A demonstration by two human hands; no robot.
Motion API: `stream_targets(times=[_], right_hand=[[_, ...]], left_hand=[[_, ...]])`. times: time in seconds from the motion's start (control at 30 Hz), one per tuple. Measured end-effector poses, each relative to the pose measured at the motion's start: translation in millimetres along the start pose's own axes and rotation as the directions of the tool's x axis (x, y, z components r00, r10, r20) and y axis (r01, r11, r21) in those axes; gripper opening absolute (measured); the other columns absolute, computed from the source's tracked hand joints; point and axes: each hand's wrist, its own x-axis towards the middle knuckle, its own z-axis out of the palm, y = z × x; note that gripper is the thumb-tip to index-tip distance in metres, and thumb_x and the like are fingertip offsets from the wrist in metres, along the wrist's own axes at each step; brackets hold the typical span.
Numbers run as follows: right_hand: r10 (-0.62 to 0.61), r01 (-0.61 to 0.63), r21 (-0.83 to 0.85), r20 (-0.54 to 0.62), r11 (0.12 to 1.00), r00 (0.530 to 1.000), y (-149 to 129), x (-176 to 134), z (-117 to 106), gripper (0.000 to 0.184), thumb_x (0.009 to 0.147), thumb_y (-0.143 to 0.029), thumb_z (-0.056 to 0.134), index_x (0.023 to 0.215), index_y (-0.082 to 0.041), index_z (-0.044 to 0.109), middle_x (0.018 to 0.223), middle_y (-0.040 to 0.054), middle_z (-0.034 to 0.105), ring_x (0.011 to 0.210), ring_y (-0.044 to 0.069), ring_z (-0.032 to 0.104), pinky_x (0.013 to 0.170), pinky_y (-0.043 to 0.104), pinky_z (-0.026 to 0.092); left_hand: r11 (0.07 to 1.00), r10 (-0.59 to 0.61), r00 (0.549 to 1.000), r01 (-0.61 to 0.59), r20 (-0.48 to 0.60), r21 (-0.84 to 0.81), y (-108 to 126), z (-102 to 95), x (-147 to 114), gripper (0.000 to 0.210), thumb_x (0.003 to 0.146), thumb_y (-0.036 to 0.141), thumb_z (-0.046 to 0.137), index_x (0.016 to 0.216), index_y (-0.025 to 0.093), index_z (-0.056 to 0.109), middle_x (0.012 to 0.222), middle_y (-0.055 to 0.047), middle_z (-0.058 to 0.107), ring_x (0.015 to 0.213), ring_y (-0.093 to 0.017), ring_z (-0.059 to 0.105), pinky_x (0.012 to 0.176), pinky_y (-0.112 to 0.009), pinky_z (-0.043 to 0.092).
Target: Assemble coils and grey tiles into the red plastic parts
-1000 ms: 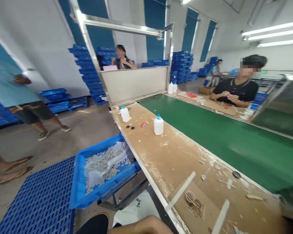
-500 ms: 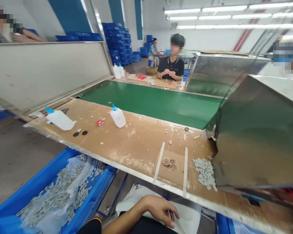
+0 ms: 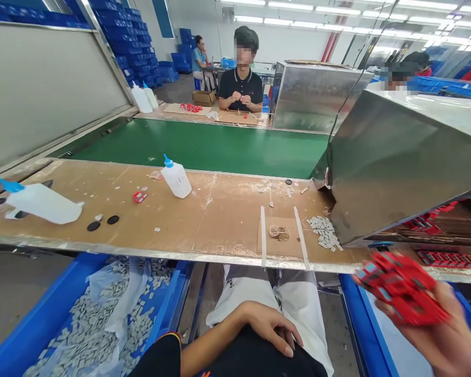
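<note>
My left hand [image 3: 269,332] rests palm down on my lap, fingers loosely apart, holding nothing. My right hand [image 3: 439,340] is at the lower right, raised over a blue bin [image 3: 355,314], and grips a blurred bunch of red plastic parts [image 3: 400,285]. In front of me on the brown bench lies a cardboard square [image 3: 280,238] between two white tape strips, with small rings on it. A heap of small grey tiles [image 3: 324,233] lies just right of it.
Glue bottles stand [image 3: 176,178] and lie [image 3: 39,201] on the bench [image 3: 204,220]. A green conveyor [image 3: 204,146] runs behind it. A steel hood [image 3: 400,157] overhangs the right side. A blue bin of grey tiles [image 3: 102,319] sits lower left. A person [image 3: 241,78] works opposite.
The view has swung right and down. My right hand has come into view holding red parts. My left hand stays on my lap.
</note>
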Motion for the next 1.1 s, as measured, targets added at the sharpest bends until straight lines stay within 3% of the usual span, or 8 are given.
stream_targets(times=[0.07, 0.13, 0.3, 0.43, 0.73, 0.93, 1.03, 1.1], right_hand=[[0.068, -0.133, 0.359, 0.189, 0.924, 0.98, -18, 56, 47, 0.059, 0.091, -0.078, 0.029, 0.126, -0.041, 0.059, 0.123, 0.0153, 0.07, 0.086, 0.03, 0.076, 0.055, 0.041, 0.054], [-0.016, -0.147, 0.421, 0.36, 0.895, 0.933, -42, 117, 105, 0.061, 0.085, -0.077, 0.049, 0.126, -0.032, 0.057, 0.116, 0.0136, 0.071, 0.081, 0.028, 0.074, 0.057, 0.038, 0.055], [-0.213, 0.351, -0.19, 0.512, 0.917, 0.832, -86, 211, 243, 0.04, 0.094, -0.05, 0.056, 0.122, -0.021, 0.061, 0.105, 0.0094, 0.07, 0.093, 0.023, 0.068, 0.081, 0.035, 0.056], [-0.18, 0.454, -0.357, 0.59, 0.817, 0.787, -83, 216, 292, 0.049, 0.082, -0.034, 0.075, 0.129, -0.025, 0.063, 0.128, 0.0174, 0.06, 0.114, 0.037, 0.061, 0.091, 0.046, 0.051], [-0.251, 0.625, -0.311, 0.721, 0.716, 0.646, -81, 216, 284, 0.05, 0.079, -0.034, 0.08, 0.127, -0.027, 0.066, 0.15, 0.0166, 0.043, 0.137, 0.043, 0.041, 0.107, 0.064, 0.039], [-0.578, 0.724, 0.108, 0.686, 0.682, 0.442, -76, 169, 211, 0.055, 0.081, -0.02, 0.078, 0.133, -0.032, 0.064, 0.135, 0.0121, 0.053, 0.128, 0.031, 0.054, 0.106, 0.051, 0.05], [-0.577, 0.727, 0.133, 0.71, 0.674, 0.404, -63, 130, 180, 0.056, 0.084, -0.018, 0.075, 0.135, -0.037, 0.062, 0.146, 0.0114, 0.047, 0.138, 0.031, 0.047, 0.108, 0.052, 0.049], [-0.543, 0.702, 0.09, 0.706, 0.706, 0.455, -49, 109, 163, 0.06, 0.086, -0.016, 0.073, 0.139, -0.037, 0.057, 0.15, 0.0122, 0.044, 0.139, 0.033, 0.048, 0.106, 0.052, 0.051]], left_hand=[[0.999, 0.028, 0.999, -0.029, -0.046, -0.016, 2, -3.3, -14, 0.08, 0.067, 0.066, 0.08, 0.13, 0.018, 0.066, 0.103, -0.007, 0.071, 0.101, -0.029, 0.072, 0.091, -0.04, 0.056], [0.996, 0.076, 0.986, -0.084, -0.151, -0.042, 4, -6.9, -33, 0.076, 0.071, 0.066, 0.078, 0.131, 0.02, 0.065, 0.107, -0.008, 0.072, 0.108, -0.031, 0.071, 0.094, -0.042, 0.054], [0.969, 0.104, 0.888, -0.192, -0.449, -0.154, 0, -12.3, -87, 0.074, 0.077, 0.069, 0.072, 0.133, 0.023, 0.063, 0.118, -0.012, 0.073, 0.114, -0.027, 0.068, 0.099, -0.042, 0.051], [0.955, 0.101, 0.782, -0.249, -0.615, -0.159, -2, -13.7, -122, 0.075, 0.079, 0.071, 0.069, 0.136, 0.022, 0.062, 0.125, -0.015, 0.072, 0.113, -0.026, 0.068, 0.102, -0.042, 0.048], [0.954, 0.137, 0.659, -0.289, -0.74, -0.081, 32, -48.6, -159, 0.064, 0.084, 0.062, 0.071, 0.128, 0.017, 0.066, 0.121, -0.016, 0.073, 0.108, -0.024, 0.069, 0.093, -0.036, 0.052], [0.893, 0.15, 0.265, -0.45, -0.952, 0.015, 58, -74.2, -131, 0.062, 0.081, 0.061, 0.074, 0.122, 0.015, 0.066, 0.109, -0.013, 0.074, 0.084, -0.019, 0.073, 0.059, -0.021, 0.051], [0.848, 0.213, 0.25, -0.528, -0.945, 0.051, 68, -78.7, -101, 0.068, 0.069, 0.055, 0.087, 0.119, 0.014, 0.068, 0.106, -0.01, 0.073, 0.092, -0.021, 0.072, 0.074, -0.025, 0.055], [0.846, 0.204, 0.292, -0.532, -0.934, 0.018, 71, -78.7, -81, 0.062, 0.065, 0.051, 0.09, 0.108, 0.012, 0.072, 0.098, -0.008, 0.074, 0.09, -0.021, 0.071, 0.078, -0.027, 0.056]])
